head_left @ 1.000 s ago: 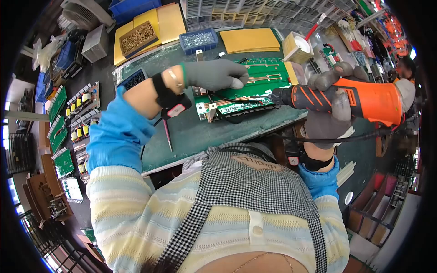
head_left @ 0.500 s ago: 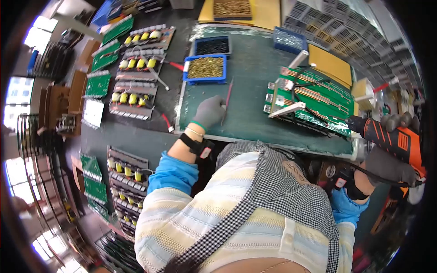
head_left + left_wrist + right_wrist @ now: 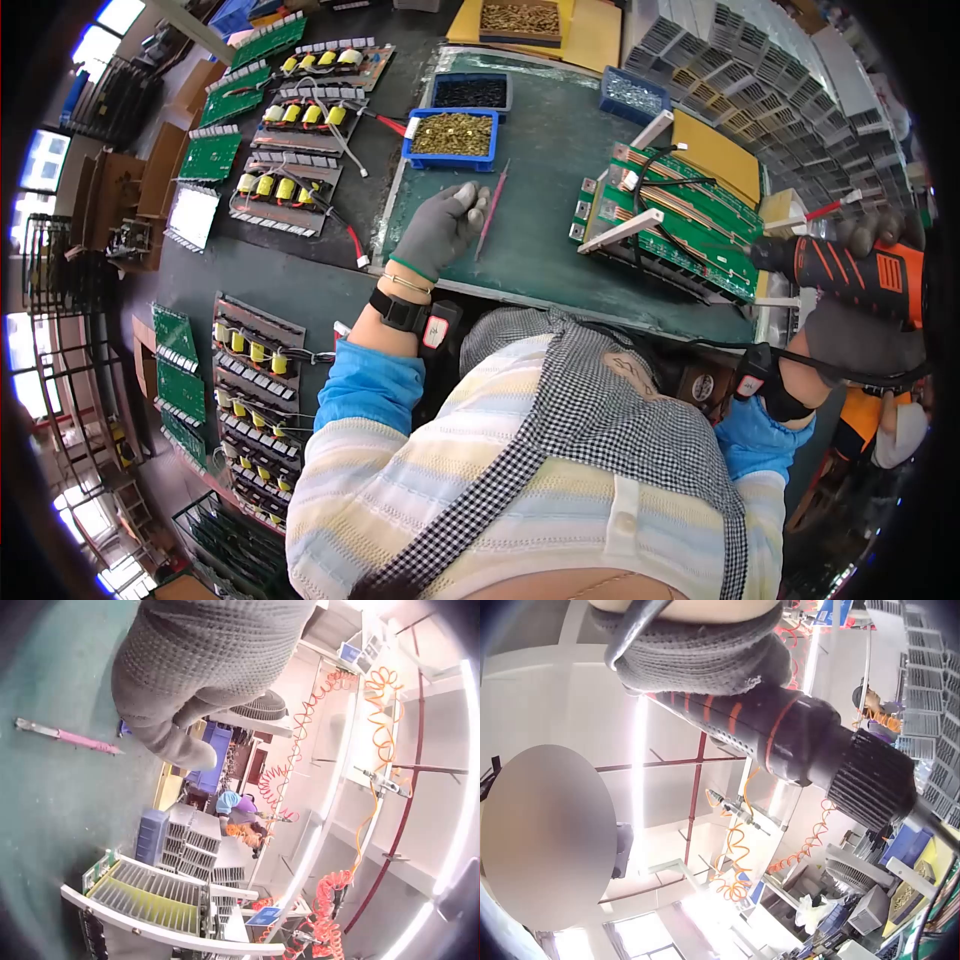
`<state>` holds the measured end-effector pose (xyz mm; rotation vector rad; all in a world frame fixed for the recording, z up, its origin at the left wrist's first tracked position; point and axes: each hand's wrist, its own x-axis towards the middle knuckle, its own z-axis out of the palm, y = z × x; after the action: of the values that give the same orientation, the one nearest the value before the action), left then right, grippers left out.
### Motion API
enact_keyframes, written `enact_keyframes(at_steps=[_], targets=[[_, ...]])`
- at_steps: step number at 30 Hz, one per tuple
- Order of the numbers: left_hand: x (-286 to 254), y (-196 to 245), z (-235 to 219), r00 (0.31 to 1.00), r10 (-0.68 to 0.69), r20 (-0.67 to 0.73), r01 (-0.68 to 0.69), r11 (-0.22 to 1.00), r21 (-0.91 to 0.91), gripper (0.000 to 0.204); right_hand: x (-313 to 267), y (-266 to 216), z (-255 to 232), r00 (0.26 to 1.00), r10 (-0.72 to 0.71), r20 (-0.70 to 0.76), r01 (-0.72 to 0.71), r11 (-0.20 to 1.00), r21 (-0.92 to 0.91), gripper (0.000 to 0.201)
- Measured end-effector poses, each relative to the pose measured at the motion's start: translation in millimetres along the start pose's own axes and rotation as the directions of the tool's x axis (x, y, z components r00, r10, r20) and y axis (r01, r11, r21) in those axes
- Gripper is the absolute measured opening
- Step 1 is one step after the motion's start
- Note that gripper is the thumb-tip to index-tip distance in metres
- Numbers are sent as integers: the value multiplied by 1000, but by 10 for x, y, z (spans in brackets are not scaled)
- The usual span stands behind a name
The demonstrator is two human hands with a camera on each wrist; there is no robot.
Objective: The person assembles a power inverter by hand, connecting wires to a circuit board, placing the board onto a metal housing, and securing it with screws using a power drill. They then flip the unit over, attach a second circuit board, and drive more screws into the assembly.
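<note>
In the head view my gloved left hand (image 3: 438,232) is raised over the near part of the green mat, its fingers loosely bent and nothing visible in them. Beside its fingertips lies a thin pink pen-like tool (image 3: 493,212). Beyond it stands a blue bin of brass-coloured small parts (image 3: 478,160). My gloved right hand (image 3: 860,338) grips an orange and black power screwdriver (image 3: 895,285) at the right. Its tip points left, at the near right corner of a green circuit board (image 3: 690,220) with white posts and black wires. The ribbed chuck (image 3: 874,780) fills the right wrist view's right side.
A bin of black parts (image 3: 440,93) stands behind the brass ones, and a blue bin of silvery parts (image 3: 632,92) farther right. Boards with yellow components (image 3: 300,115) line the left. Yellow sheets (image 3: 728,155) lie behind the circuit board, near stacked grey metal parts (image 3: 690,60).
My left hand has left the circuit board and moved left over the mat, then turned towards the brass parts. The screwdriver has shifted to the board's right corner. The head view has swung left.
</note>
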<state>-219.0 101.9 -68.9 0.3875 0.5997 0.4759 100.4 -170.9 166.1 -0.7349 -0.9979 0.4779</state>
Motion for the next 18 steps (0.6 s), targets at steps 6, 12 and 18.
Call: enact_keyframes(at_steps=[6,12,18], targets=[[-37,-78,555,949,-125,289,136,991,-17,29,72,121,528,999,-42,-2,42,990,132,69],[-210,-176,1018,937,-179,299,156,983,101,37,74,411,779,994,-64,85,41,966,254,78],[-241,-283,964,903,-233,361,203,972,120,35,57,549,805,980,-85,179,21,944,329,87]])
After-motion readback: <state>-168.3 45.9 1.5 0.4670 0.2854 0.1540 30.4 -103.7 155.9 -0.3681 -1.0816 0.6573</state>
